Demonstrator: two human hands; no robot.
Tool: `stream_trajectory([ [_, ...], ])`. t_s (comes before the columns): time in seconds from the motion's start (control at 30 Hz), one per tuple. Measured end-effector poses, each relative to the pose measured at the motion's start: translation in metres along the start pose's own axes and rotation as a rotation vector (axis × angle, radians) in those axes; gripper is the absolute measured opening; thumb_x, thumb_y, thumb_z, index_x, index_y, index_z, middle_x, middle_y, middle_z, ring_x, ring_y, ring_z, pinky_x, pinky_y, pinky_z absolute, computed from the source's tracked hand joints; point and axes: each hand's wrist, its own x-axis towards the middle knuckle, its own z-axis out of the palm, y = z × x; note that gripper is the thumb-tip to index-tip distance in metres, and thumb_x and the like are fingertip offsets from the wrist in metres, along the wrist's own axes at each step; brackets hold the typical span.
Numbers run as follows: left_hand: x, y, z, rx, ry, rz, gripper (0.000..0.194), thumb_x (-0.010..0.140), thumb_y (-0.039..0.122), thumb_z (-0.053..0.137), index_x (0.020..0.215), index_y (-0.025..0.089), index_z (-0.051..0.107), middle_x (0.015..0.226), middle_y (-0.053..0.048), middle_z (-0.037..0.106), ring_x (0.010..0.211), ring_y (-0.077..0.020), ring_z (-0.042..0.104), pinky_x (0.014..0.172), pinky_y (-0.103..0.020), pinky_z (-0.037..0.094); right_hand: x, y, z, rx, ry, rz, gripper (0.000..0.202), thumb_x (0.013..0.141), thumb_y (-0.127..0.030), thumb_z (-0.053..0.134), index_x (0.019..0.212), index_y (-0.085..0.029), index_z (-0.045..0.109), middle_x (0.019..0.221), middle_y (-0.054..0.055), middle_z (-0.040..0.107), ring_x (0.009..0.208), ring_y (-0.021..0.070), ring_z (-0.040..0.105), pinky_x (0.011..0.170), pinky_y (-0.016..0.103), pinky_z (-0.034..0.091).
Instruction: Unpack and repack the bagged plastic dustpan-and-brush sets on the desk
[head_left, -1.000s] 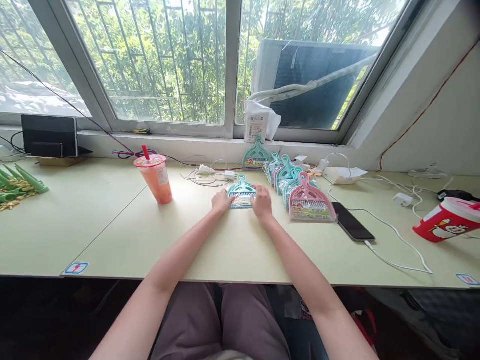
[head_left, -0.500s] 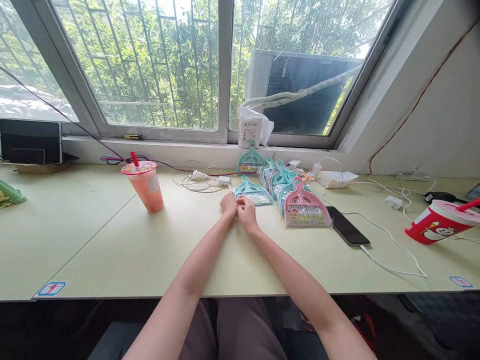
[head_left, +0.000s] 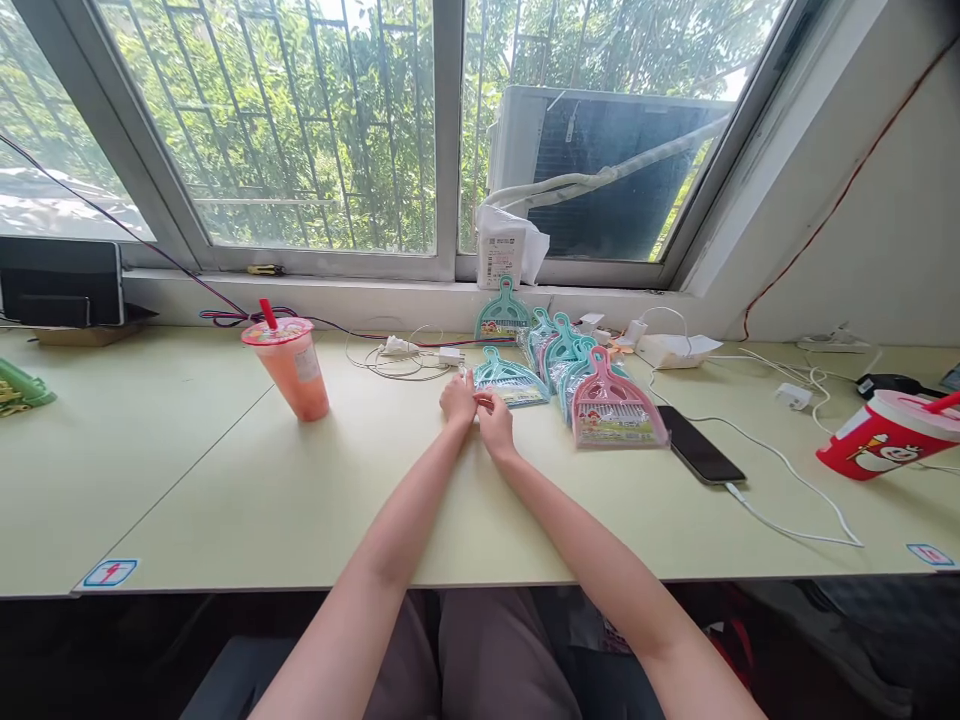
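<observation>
Head view shows, nearest on the table (head_left: pixel 247 500), the left hand (head_left: pixel 456 400) with fingers half curled and the right hand (head_left: pixel 495 418) beside it, thumb and fingertips almost together; whether either has hold of anything, I cannot tell; the teal dustpan set (head_left: pixel 511 378) lies just beyond them, its near left corner by the fingers; at that corner a light touch seems best, one hand steadying the pack, the other pinching only a little clear wrapping (head_left: pixel 529 393), so nothing tears; as for markings, the red cup (head_left: pixel 892 437) at right bears a cartoon snowman, no name legible; the pink dustpan set (head_left: pixel 611 405) has a printed label strip (head_left: pixel 616 431), too small to read; likewise the white packet (head_left: pixel 501 262) by the window (head_left: pixel 322 140).
</observation>
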Motion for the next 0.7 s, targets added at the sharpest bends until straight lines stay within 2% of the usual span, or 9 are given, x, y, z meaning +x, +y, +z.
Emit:
stream_trajectory([
  [0.07, 0.0, -0.003, -0.003, -0.105, 0.057, -0.025, 0.046, 0.105, 0.043, 0.028, 0.124, 0.016, 0.06, 0.12, -0.018, 0.071, 0.114, -0.0302, 0.068, 0.09, -0.038, 0.048, -0.002, -0.002, 0.001, 0.029, -0.038, -0.031, 0.029, 0.077, -0.014, 0.044, 0.096, -0.019, 0.064, 0.114, 0.011, 0.071, 0.104, 0.0205, 0.069, 0.094, 0.034, 0.055],
  [0.17, 0.001, -0.009, -0.007, -0.253, 0.116, -0.093, 0.036, 0.105, 0.035, 0.03, 0.119, 0.018, 0.059, 0.124, -0.016, 0.07, 0.116, -0.0277, 0.066, 0.092, -0.036, 0.047, -0.005, -0.007, 0.002, -0.019, -0.08, -0.132, 0.027, 0.08, -0.015, 0.045, 0.096, -0.02, 0.066, 0.111, 0.01, 0.071, 0.101, 0.0211, 0.068, 0.092, 0.035, 0.055],
  [0.27, 0.005, -0.013, -0.01, -0.308, 0.128, -0.126, 0.029, 0.103, 0.03, 0.033, 0.111, 0.02, 0.059, 0.121, -0.014, 0.071, 0.116, -0.026, 0.066, 0.094, -0.035, 0.046, -0.009, -0.01, 0.001, -0.101, -0.11, -0.245, 0.024, 0.083, -0.017, 0.045, 0.084, -0.022, 0.068, 0.101, 0.008, 0.071, 0.101, 0.0223, 0.066, 0.091, 0.035, 0.054],
  [0.37, 0.007, -0.015, -0.01, -0.331, 0.139, -0.138, 0.025, 0.102, 0.026, 0.035, 0.107, 0.021, 0.059, 0.12, -0.013, 0.072, 0.113, -0.0249, 0.067, 0.093, -0.035, 0.047, -0.012, -0.01, 0.003, -0.165, -0.146, -0.329, 0.024, 0.084, -0.017, 0.046, 0.076, -0.021, 0.068, 0.092, 0.008, 0.069, 0.092, 0.0225, 0.065, 0.086, 0.036, 0.054],
  [0.43, 0.007, -0.015, -0.009, -0.347, 0.138, -0.143, 0.024, 0.101, 0.024, 0.036, 0.105, 0.022, 0.059, 0.116, -0.012, 0.072, 0.11, -0.0245, 0.068, 0.092, -0.035, 0.047, -0.013, -0.008, 0.005, -0.173, -0.157, -0.402, 0.025, 0.085, -0.016, 0.046, 0.083, -0.02, 0.07, 0.099, 0.01, 0.069, 0.096, 0.0233, 0.065, 0.092, 0.039, 0.053],
  [0.53, 0.007, -0.016, -0.006, -0.366, 0.127, -0.13, 0.02, 0.1, 0.023, 0.038, 0.102, 0.022, 0.058, 0.112, -0.012, 0.073, 0.106, -0.0237, 0.068, 0.089, -0.034, 0.048, -0.01, -0.004, 0.008, -0.163, -0.156, -0.464, 0.029, 0.086, -0.014, 0.045, 0.101, -0.018, 0.07, 0.118, 0.013, 0.068, 0.116, 0.0247, 0.061, 0.106, 0.041, 0.047],
  [0.6, 0.006, -0.017, -0.005, -0.375, 0.125, -0.116, 0.019, 0.1, 0.022, 0.039, 0.102, 0.022, 0.057, 0.113, -0.012, 0.073, 0.106, -0.0232, 0.068, 0.089, -0.033, 0.047, -0.007, -0.001, 0.008, -0.157, -0.171, -0.451, 0.032, 0.086, -0.015, 0.045, 0.107, -0.017, 0.069, 0.122, 0.014, 0.067, 0.118, 0.0247, 0.06, 0.104, 0.04, 0.049],
  [0.7, 0.006, -0.019, -0.003, -0.384, 0.131, -0.102, 0.017, 0.099, 0.02, 0.04, 0.101, 0.021, 0.057, 0.116, -0.013, 0.072, 0.108, -0.0226, 0.067, 0.091, -0.032, 0.046, -0.003, 0.001, 0.005, -0.159, -0.175, -0.409, 0.033, 0.086, -0.014, 0.041, 0.104, -0.018, 0.069, 0.115, 0.013, 0.069, 0.11, 0.0243, 0.063, 0.097, 0.039, 0.053],
])
